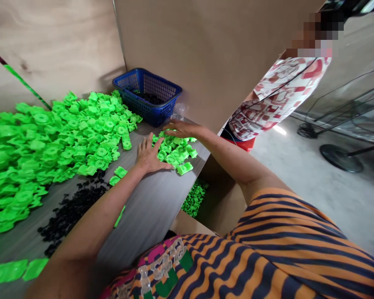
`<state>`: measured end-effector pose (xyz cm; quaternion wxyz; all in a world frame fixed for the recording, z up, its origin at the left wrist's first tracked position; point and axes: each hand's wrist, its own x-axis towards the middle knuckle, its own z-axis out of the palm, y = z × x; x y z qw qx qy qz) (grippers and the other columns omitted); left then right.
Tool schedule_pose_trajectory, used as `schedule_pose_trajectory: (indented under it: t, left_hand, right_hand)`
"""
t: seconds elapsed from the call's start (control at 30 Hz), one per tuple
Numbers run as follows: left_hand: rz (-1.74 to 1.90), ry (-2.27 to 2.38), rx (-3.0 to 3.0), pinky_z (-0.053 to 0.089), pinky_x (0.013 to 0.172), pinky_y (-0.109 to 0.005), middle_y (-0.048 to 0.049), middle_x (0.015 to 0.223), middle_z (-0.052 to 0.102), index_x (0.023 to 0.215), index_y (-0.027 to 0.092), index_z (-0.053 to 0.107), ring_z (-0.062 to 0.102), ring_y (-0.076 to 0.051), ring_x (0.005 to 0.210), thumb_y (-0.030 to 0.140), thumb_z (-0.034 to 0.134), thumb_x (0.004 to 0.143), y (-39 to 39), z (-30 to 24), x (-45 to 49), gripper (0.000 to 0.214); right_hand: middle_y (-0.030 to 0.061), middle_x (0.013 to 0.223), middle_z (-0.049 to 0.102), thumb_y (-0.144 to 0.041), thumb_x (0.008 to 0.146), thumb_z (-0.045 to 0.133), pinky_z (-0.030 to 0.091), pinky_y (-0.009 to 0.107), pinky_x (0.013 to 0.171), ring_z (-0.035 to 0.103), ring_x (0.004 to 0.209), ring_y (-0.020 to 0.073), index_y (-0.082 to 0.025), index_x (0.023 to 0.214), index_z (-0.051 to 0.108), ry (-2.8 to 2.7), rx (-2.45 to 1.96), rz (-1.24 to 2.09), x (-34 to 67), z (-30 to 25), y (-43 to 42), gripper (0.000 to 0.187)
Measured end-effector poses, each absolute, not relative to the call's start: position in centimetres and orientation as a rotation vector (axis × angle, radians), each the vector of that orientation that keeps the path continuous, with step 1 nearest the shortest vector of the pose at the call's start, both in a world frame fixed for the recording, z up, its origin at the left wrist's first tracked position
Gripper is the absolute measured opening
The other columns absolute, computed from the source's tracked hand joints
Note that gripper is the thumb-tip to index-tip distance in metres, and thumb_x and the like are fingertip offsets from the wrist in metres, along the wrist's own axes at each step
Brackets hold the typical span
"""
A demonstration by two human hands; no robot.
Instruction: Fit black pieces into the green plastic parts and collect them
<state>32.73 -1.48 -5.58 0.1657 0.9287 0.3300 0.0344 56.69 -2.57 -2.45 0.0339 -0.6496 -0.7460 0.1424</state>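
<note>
A small heap of bright green plastic parts (175, 152) lies at the right edge of the grey table (149, 207). My left hand (149, 157) rests flat on the table with fingers stretched out, touching the near left side of that heap. My right hand (181, 128) lies open over the heap's far side, fingers spread on the parts. Neither hand holds anything. A large pile of the same green parts (50, 145) covers the table's left half. A patch of small black pieces (71, 211) lies below my left forearm.
A blue plastic basket (148, 95) with dark pieces stands in the back corner against brown board walls. A cardboard box (205, 199) holding green parts sits below the table's right edge. Another person in a red-patterned shirt (277, 99) stands beyond the partition. A floor fan (345, 124) is at far right.
</note>
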Motion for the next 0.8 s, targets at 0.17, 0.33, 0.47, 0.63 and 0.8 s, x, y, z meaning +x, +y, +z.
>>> schedule_pose_trajectory:
  t: [0.17,0.33,0.47,0.63,0.8]
  left_hand:
    - [0.127,0.837,2.641,0.020,0.127,-0.061,-0.0203,0.177,0.011,0.164,0.024,0.034,0.019,-0.048,0.160,0.072,0.085,0.065,-3.3,-5.7,33.3,0.121]
    - [0.031,0.695,2.660,0.020,0.126,-0.060,-0.0233,0.177,0.007,0.165,0.021,0.033,0.017,-0.049,0.161,0.072,0.082,0.069,-4.8,-5.4,34.1,0.119]
    - [-0.013,0.605,2.674,0.020,0.127,-0.059,-0.0242,0.177,0.006,0.165,0.020,0.033,0.017,-0.048,0.161,0.072,0.079,0.072,-5.7,-5.4,34.8,0.116]
    - [0.000,0.462,2.698,0.021,0.126,-0.063,-0.0211,0.178,0.007,0.163,0.022,0.035,0.014,-0.049,0.161,0.073,0.075,0.075,-7.8,-5.6,35.9,0.110]
    - [-0.075,0.337,2.676,0.019,0.126,-0.067,-0.0183,0.179,0.007,0.164,0.026,0.034,0.016,-0.049,0.161,0.070,0.072,0.081,-11.5,-5.5,36.9,0.102]
  right_hand:
    - [0.0104,0.155,0.058,-0.043,0.105,0.042,0.037,0.046,0.122,0.045,0.148,0.0249,-0.024,0.150,0.060,-2.258,-1.996,0.456,57.7,-3.0,-5.4,0.052]
    - [0.0103,0.151,0.061,-0.040,0.104,0.043,0.037,0.050,0.121,0.047,0.147,0.0264,-0.026,0.147,0.063,-2.205,-2.005,0.459,58.6,-3.4,-8.1,0.049]
    - [0.0157,0.150,0.060,-0.054,0.101,0.053,0.042,0.051,0.117,0.054,0.139,0.0312,-0.024,0.143,0.067,-2.048,-2.124,0.418,59.0,-3.5,-10.5,0.053]
    - [0.0177,0.149,0.058,-0.058,0.099,0.053,0.046,0.051,0.111,0.056,0.136,0.0331,-0.024,0.139,0.069,-1.979,-2.205,0.380,59.5,-3.1,-14.3,0.055]
    - [0.0182,0.144,0.061,-0.049,0.099,0.051,0.049,0.057,0.105,0.057,0.134,0.0367,-0.027,0.128,0.076,-1.978,-2.286,0.309,60.7,-3.2,-18.3,0.044]
